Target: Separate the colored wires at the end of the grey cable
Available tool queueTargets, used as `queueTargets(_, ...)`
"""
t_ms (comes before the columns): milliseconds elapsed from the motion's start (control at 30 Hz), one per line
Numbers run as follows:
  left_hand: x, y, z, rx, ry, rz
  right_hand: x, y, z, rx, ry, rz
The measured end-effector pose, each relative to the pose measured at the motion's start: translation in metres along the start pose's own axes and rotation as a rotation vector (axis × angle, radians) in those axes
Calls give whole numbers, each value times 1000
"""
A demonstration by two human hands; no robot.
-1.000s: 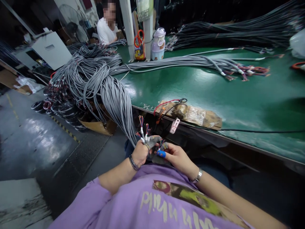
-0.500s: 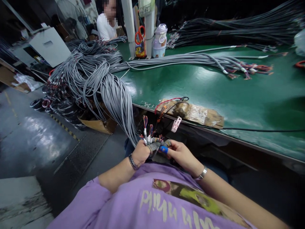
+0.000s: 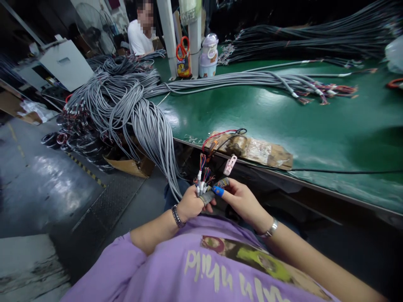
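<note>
Closed around several grey cable ends, my left hand (image 3: 192, 203) has its thumb wrapped in grey tape. Above that fist, the cable ends (image 3: 201, 178) stick up, with white bands and fanned-out coloured wires. My right hand (image 3: 241, 197), with blue tape on the thumb and grey tape on a finger, pinches at the wires beside the left thumb. What exactly sits between its fingertips is too small to make out. From the left hand, a thick bundle of grey cables (image 3: 154, 134) runs up over the bench edge.
A taped wooden strip (image 3: 267, 153) with red and black leads lies along the green bench's (image 3: 330, 130) front edge. A pink tag (image 3: 230, 165) hangs there. Grey cables (image 3: 245, 79) stretch across the bench. Behind stand red-handled scissors (image 3: 182, 48) and a lilac bottle (image 3: 208, 56). A person (image 3: 140, 33) sits beyond.
My left hand has shifted slightly right with the cable ends and turned, so more of its fingers show. My right hand stays close by, its fingertips still at the wires.
</note>
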State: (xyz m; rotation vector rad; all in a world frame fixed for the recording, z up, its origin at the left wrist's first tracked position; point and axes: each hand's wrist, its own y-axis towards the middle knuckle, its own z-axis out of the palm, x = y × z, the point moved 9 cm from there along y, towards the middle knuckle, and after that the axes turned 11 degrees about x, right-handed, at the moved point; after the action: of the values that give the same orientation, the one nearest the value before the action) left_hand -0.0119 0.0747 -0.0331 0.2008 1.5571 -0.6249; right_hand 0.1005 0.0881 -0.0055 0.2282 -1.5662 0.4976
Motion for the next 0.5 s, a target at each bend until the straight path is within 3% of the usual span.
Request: queueTargets(500, 2, 2, -9, -193, -308, 39, -7, -4, -6, -82, 136, 37)
